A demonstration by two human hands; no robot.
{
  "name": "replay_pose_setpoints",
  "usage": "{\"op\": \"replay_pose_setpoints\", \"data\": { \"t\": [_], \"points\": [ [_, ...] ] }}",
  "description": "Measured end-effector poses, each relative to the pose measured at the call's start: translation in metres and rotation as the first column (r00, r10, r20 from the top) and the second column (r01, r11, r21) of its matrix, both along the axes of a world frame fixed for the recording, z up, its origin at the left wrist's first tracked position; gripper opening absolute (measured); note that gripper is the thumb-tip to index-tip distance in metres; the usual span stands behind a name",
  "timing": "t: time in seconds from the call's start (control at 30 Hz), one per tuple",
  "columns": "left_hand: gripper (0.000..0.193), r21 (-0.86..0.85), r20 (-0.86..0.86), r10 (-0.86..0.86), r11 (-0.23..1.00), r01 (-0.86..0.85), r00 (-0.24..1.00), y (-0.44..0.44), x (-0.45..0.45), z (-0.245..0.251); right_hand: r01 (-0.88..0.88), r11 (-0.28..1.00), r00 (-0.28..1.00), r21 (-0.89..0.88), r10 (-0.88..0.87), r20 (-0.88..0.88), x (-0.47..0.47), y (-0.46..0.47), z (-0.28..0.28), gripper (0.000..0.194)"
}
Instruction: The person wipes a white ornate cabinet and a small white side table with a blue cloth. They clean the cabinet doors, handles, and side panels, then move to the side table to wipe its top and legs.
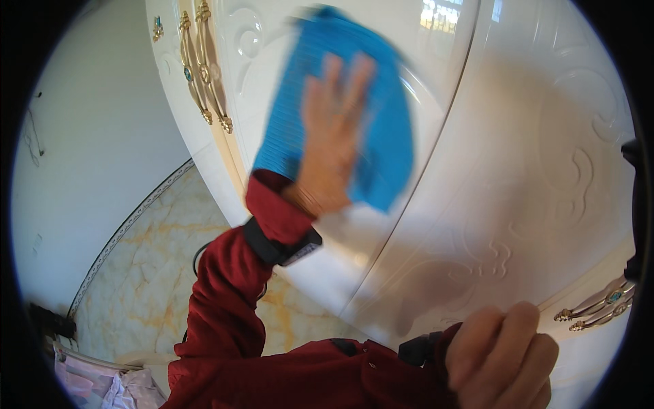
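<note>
My left hand [332,133] presses flat, fingers spread, on a blue cloth [388,122] against a glossy white wardrobe door [429,56]. The hand and cloth are blurred. Ribbed texture shows on the cloth's left part. At the lower right, my right hand [506,353] is curled in front of another white door panel [511,204] with raised scrollwork. Nothing shows in its fingers, and its palm is hidden. Around my left sleeve sits a black strap with a small device [286,245].
Gold-coloured handles [204,71] stick out at the upper left, and more handles [598,307] at the lower right. A pale wall [102,102] meets the marbled floor [153,266] along a patterned border. Light-coloured fabric [127,388] lies at the lower left.
</note>
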State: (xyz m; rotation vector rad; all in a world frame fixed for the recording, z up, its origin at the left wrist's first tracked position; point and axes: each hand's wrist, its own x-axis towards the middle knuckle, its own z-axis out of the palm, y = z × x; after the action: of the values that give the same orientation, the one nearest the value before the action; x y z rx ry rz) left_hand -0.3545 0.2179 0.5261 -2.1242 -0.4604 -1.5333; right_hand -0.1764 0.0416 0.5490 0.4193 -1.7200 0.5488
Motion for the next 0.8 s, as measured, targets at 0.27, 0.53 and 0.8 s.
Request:
{"op": "replay_pose_setpoints", "data": {
  "t": [0.27,0.53,0.8],
  "points": [
    [0.071,0.075,0.057,0.12,0.989,-0.124,0.991,0.022,-0.029,0.024,0.983,0.178,0.182,0.041,-0.974,-0.136,0.045,-0.001,-0.024,0.015],
    [0.081,-0.265,0.475,0.134,0.964,-0.004,0.87,0.092,-0.118,0.047,0.915,-0.355,-0.348,0.194,-0.935,-0.068,0.08,0.008,-0.074,0.016],
    [0.084,-0.198,0.212,0.029,0.98,0.014,0.977,0.01,-0.054,-0.046,0.938,-0.327,-0.312,0.119,-0.942,-0.126,0.066,0.001,-0.068,0.012]
  ]
}}
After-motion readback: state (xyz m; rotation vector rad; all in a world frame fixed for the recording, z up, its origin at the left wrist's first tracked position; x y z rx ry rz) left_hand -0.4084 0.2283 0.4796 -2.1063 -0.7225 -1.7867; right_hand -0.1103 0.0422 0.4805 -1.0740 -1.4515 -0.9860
